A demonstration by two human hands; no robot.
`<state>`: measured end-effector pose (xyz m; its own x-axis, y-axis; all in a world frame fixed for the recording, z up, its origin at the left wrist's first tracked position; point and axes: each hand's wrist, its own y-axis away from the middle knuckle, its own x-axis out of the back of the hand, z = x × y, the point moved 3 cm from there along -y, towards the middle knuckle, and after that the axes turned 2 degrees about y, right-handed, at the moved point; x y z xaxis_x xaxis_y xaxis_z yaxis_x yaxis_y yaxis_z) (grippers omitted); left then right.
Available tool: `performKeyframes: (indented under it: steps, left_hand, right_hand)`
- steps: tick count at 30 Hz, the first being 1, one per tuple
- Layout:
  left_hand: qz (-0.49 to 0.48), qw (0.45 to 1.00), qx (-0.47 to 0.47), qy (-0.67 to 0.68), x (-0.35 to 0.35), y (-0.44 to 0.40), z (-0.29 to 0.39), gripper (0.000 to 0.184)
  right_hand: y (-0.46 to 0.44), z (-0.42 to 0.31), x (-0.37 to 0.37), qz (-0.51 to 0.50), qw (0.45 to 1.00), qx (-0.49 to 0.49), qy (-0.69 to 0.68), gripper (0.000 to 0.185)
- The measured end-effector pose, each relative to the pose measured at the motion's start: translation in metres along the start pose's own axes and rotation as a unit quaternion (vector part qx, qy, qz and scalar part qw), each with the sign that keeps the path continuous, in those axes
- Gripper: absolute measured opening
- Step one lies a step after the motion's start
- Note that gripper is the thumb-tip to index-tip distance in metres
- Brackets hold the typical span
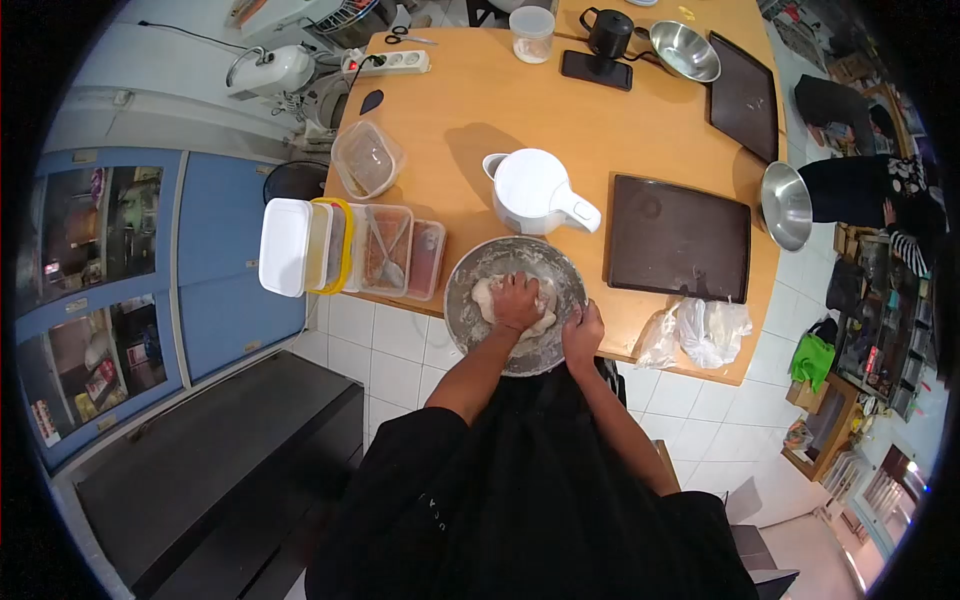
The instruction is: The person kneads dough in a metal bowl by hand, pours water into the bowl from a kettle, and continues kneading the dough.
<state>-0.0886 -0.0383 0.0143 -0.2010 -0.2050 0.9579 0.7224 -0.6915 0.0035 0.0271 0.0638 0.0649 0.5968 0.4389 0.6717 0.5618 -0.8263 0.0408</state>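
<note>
A metal mixing bowl [463,322] with floury inner walls is at the table's front edge, close to my body. Inside it lies a lump of pale dough [484,298]. My left hand [515,302] presses down into the dough, its fingers bent into the lump. At the bowl's right rim, my right hand [582,338] grips the edge with fingers closed round it. Just behind the bowl stands a white jug [532,188] with its handle toward the right.
Plastic containers [387,250] line the left edge. On the right are a dark tray [680,237], plastic bags [710,330] and a steel bowl [786,206]. A phone [597,70] and black pitcher [609,35] are farther back. A person [860,190] stands right.
</note>
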Motion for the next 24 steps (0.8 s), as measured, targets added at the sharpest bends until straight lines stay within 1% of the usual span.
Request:
performKeyframes:
  steps: [3,6,9,12,15,18,21,24]
  left_hand:
    - [-0.051,0.999,0.005,0.017,-0.009,-0.012,-0.005,0.034]
    - [-0.051,0.998,-0.029,0.013,-0.012,-0.019,-0.009,0.035]
    - [-0.099,0.993,-0.057,0.020,-0.017,-0.027,-0.015,0.037]
    - [-0.043,0.995,-0.085,0.007,-0.018,-0.026,-0.017,0.034]
    - [-0.056,0.996,-0.064,0.035,-0.008,-0.026,-0.015,0.032]
    - [-0.150,0.984,-0.016,0.090,0.006,-0.032,-0.011,0.039]
    - [-0.156,0.978,-0.060,0.122,0.019,-0.029,-0.021,0.054]
    - [-0.129,0.987,-0.017,0.095,0.044,-0.015,-0.023,0.064]
  right_hand:
    - [-0.002,-0.004,0.000,0.002,1.000,-0.011,0.005,0.014]
    - [-0.001,-0.003,0.001,-0.018,0.999,-0.032,0.017,0.014]
    - [-0.002,-0.004,0.002,-0.030,0.999,-0.033,0.018,0.014]
    - [-0.003,-0.003,0.000,-0.026,0.999,-0.022,0.031,0.013]
    - [0.002,-0.002,0.003,-0.021,0.999,-0.016,0.019,0.013]
    - [0.004,-0.005,0.004,0.010,1.000,0.010,0.021,0.015]
    - [0.005,-0.003,0.002,0.037,0.999,0.026,0.004,0.014]
    - [0.003,-0.002,0.000,0.032,0.999,0.028,0.000,0.014]
